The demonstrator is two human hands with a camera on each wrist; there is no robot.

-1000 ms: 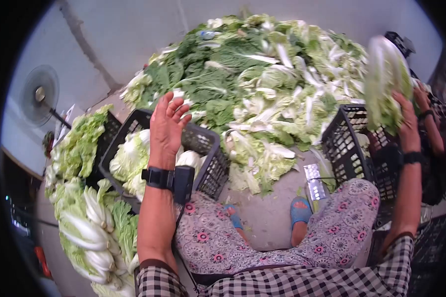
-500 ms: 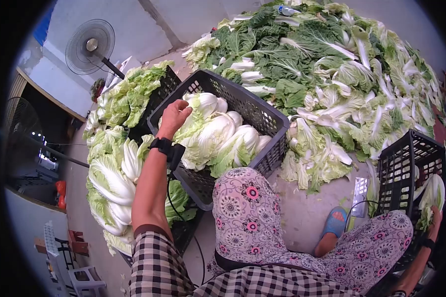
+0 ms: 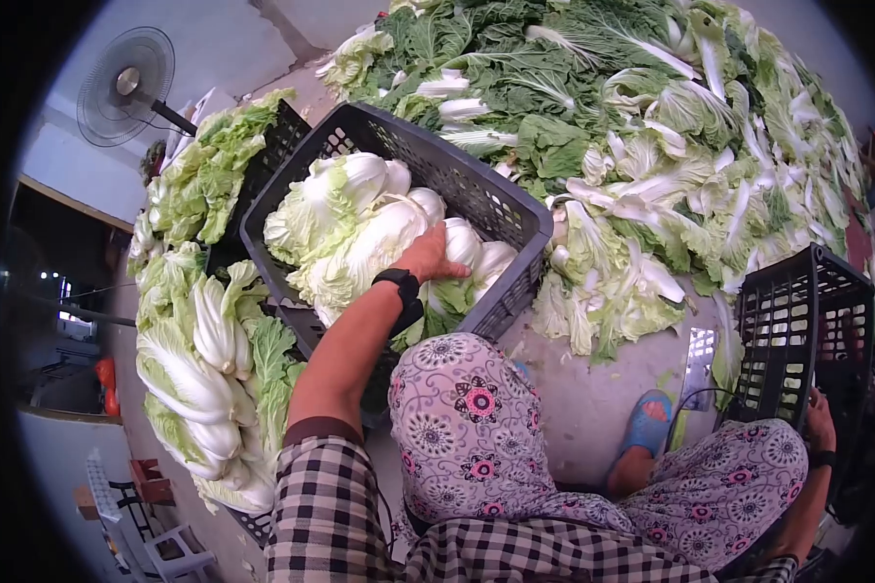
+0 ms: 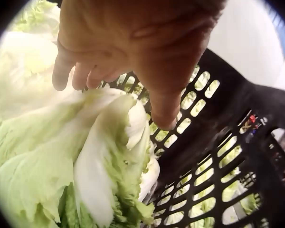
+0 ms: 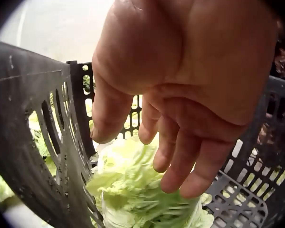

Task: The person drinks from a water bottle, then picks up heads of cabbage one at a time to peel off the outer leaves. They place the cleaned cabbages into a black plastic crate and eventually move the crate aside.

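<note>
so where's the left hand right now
Near the middle of the head view, the left hand is over the cabbages in the black crate on the person's left, beyond the left knee.

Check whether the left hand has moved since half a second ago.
Yes. In the head view, the left hand has moved rightward relative to the crate beneath: from near its left rim to over cabbages closer to its right end.

Upper centre, the crate [image 3: 413, 146] is matt plastic and the cabbages [image 3: 360, 177] smooth-ribbed, crinkly-leaved; lower centre, the trousers [image 3: 486, 418] are cloth.
</note>
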